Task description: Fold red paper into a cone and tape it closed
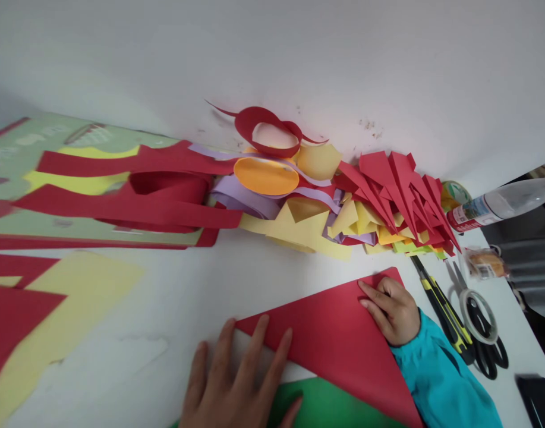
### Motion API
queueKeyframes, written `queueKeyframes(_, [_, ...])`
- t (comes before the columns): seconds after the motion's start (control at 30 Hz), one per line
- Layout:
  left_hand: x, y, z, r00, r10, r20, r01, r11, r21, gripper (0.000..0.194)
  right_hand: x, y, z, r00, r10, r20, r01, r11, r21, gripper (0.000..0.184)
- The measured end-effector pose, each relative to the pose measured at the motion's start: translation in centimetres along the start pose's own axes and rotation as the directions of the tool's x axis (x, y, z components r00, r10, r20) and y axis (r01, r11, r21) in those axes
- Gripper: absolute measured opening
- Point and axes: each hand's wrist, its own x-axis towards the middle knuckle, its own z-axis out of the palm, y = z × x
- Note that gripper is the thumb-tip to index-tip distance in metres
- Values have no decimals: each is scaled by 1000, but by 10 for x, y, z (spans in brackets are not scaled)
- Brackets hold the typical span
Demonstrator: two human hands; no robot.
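A red paper sheet [334, 336], folded into a triangle, lies on the white table [187, 285] near the front edge. My left hand [236, 380] rests flat with fingers spread, its fingertips on the paper's left corner. My right hand [390, 309], in a teal sleeve, presses the paper's upper right part with curled fingers; nothing is gripped in it. A green sheet [330, 407] lies under the red one.
A heap of cut coloured paper pieces [325, 202] lines the wall. Red strips [134, 196] lie on a green board at left. Red and yellow sheets [40, 315] sit at front left. A utility knife [441, 309], scissors [481, 333], tape roll [477, 306] and plastic bottle [499, 205] lie at right.
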Motion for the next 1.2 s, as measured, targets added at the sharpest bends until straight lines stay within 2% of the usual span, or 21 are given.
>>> queueKeyframes(0.83, [-1,-1,0,1000,-8,2,8,1000,-14,79,2,0,-2,1000,-8,-7,9,998,58,41])
queueKeyframes(1.0, [-1,-1,1,1000,-18,-6,18,1000,-25,75,1,-1,-1,1000,-18,-5,19,1000,15,40])
queueKeyframes(1.2, [-2,2,0,999,-28,-30,27,999,-31,59,2,0,-4,998,-56,-5,55,994,-97,34])
